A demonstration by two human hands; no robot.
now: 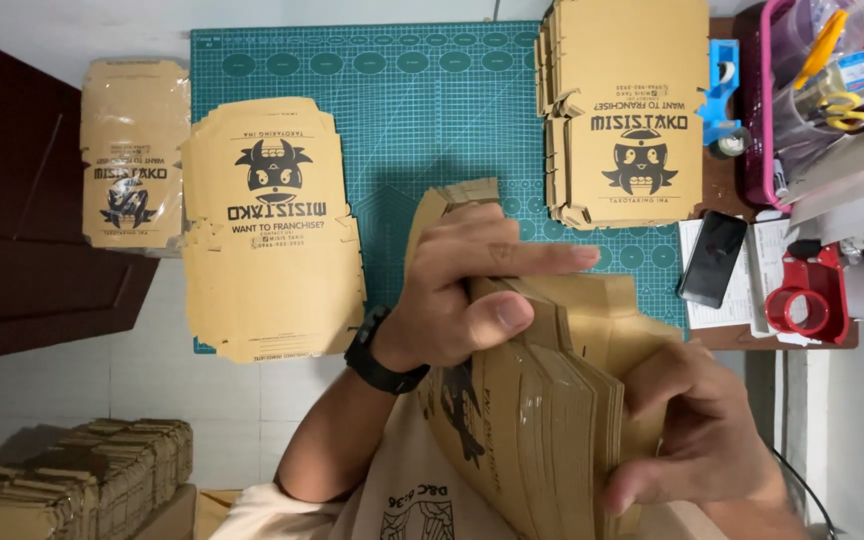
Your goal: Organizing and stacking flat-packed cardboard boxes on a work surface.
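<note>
Head view, nearest first: both hands clamp a thick bundle of flat brown cardboard box blanks (542,400), held on edge close to the body. The left hand (462,290) curls over the bundle's upper end, thumb pressed against its edge and forefinger stretched straight along the top; a black watch (377,355) sits on that wrist. The right hand (702,430) grips the lower right side, fingers wrapped tight round the stacked edges, knuckles toward the camera.

Beyond the hands lies a green cutting mat (432,110). On its left part rests a low pile of printed blanks (272,230), face up, and left of that, off the mat, a wrapped pack of blanks (134,150). At the mat's far right corner stands a taller stack of blanks (627,110). As far as can be judged, sorting is midway: some blanks are laid out, a thick bundle is in hand.

Farther right are a black phone (712,258), a red tape dispenser (807,300) and a pink basket of tools (767,100) (scissors among them). More folded cardboard (82,480) is heaped at lower left.
</note>
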